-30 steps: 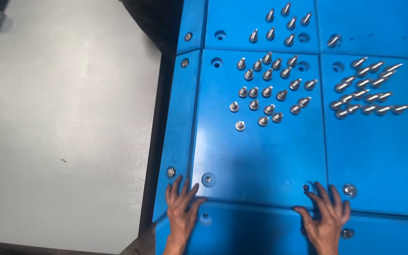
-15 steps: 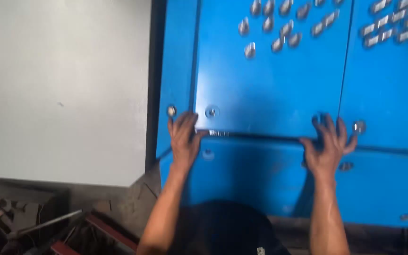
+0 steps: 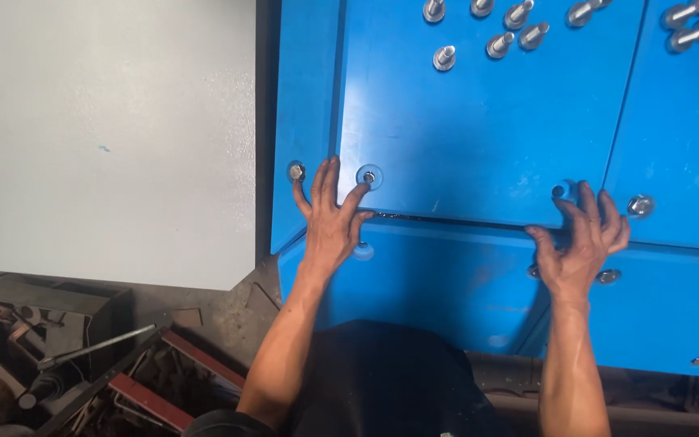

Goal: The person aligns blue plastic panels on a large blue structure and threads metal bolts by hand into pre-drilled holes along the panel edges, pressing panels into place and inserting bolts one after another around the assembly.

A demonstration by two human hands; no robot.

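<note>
We are pressing both hands flat on the blue panel (image 3: 479,137) at its near edge, which runs left to right along the seam. Left hand (image 3: 332,217) fingers spread beside a bolt head (image 3: 370,176); right hand (image 3: 584,243) fingers splayed, slightly curled, gripping nothing. Versus a second ago, the view has shifted nearer; the loose bolts (image 3: 479,32) are now sitting at the far edge.
</note>
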